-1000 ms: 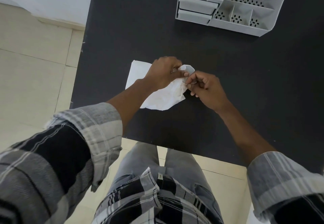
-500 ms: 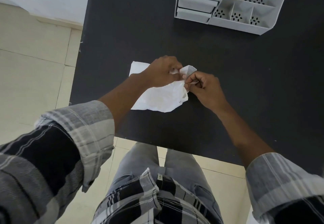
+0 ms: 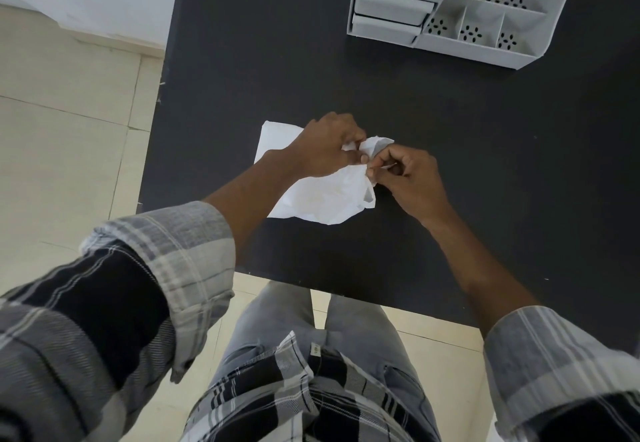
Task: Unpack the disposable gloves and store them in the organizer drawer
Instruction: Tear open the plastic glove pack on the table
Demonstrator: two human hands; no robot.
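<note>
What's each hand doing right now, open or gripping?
Left hand: closed, pinching the white glove packet at its top edge.
Right hand: closed, pinching the same packet edge.

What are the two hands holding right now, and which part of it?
Both hands grip the white glove packet at its crumpled right-hand end: the left hand and right hand pinch that end between their fingers, while the rest lies on the black table.

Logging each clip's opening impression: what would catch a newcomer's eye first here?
The white packet, crumpled on the black table near its front edge, stands out most, with the left hand and right hand both pinching its right end. Next comes the pale grey organizer at the table's far right, its two drawers shut.
</note>
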